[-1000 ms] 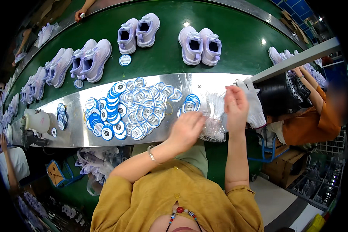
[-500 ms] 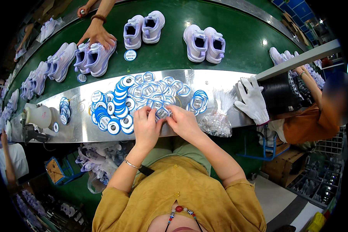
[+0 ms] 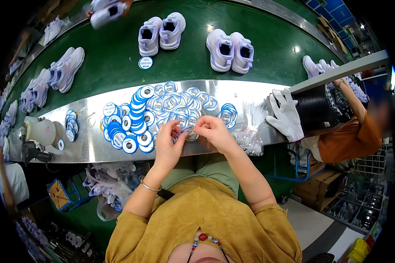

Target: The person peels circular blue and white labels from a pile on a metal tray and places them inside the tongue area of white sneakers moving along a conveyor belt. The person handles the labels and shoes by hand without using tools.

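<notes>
My left hand [image 3: 169,142] is closed, thumb and forefinger at the edge of a round blue-and-white paper tag [image 3: 190,133] close above the tabletop. To its right my right hand [image 3: 217,135] makes a pinch; whatever is between its fingertips is too small to make out. Just beyond both hands spreads a pile of round tags [image 3: 171,101], some showing a dark printed square pattern. Left of them lies an overlapping row of blue-rimmed tags [image 3: 138,104]. A smaller stack of tags [image 3: 227,115] sits right of my right hand.
Right on the metal table [image 3: 259,92] are a bundle of clear plastic fasteners [image 3: 252,127] and a white glove [image 3: 286,115]. Pairs of pale lilac shoes [image 3: 230,50] stand on the green surface [image 3: 276,52]. A white container [image 3: 40,131] is at left. Another person [image 3: 351,138] works at right.
My hands have parted slightly, the right moving up and right from the tag. At upper left, a co-worker's hand has lifted a pair of shoes away; the small tag beside them is gone.
</notes>
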### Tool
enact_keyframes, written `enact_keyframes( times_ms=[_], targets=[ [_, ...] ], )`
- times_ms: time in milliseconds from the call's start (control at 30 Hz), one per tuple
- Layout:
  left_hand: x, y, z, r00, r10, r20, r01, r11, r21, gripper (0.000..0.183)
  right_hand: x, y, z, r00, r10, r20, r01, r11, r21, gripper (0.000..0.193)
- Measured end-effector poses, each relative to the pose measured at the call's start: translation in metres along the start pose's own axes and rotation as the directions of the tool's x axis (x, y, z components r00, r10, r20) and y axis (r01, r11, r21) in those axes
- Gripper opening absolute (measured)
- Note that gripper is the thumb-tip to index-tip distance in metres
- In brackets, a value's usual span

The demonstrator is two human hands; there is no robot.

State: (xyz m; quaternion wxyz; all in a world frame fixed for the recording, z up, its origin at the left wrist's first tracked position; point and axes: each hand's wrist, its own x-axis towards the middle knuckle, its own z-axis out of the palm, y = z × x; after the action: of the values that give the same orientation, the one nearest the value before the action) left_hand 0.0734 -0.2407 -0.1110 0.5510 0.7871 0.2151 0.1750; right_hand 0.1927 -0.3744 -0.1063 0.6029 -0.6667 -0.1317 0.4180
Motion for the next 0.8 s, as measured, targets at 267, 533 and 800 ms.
enact_keyframes(
  times_ms=[267, 533, 800],
  targets=[
    [0.011, -0.001, -0.006, 0.949, -0.274, 0.158, 0.315, 0.864, -0.392, 0.012, -0.004, -0.01, 0.01, 0.998, -0.037, -0.049, 0.048, 0.967, 0.25, 0.009],
    [0.027, 0.008, 0.0, 0.991, -0.131, -0.014, 0.112, 0.89, -0.442, 0.009, -0.001, -0.014, 0.022, 0.908, -0.351, -0.228, 0.29, 0.92, -0.263, 0.01],
    [0.026, 0.013, -0.005, 0.992, 0.042, -0.12, -0.061, 0.985, -0.164, 0.007, 0.001, -0.027, 0.039, 0.644, -0.762, -0.061, 0.473, 0.461, -0.751, 0.007]
  ],
)
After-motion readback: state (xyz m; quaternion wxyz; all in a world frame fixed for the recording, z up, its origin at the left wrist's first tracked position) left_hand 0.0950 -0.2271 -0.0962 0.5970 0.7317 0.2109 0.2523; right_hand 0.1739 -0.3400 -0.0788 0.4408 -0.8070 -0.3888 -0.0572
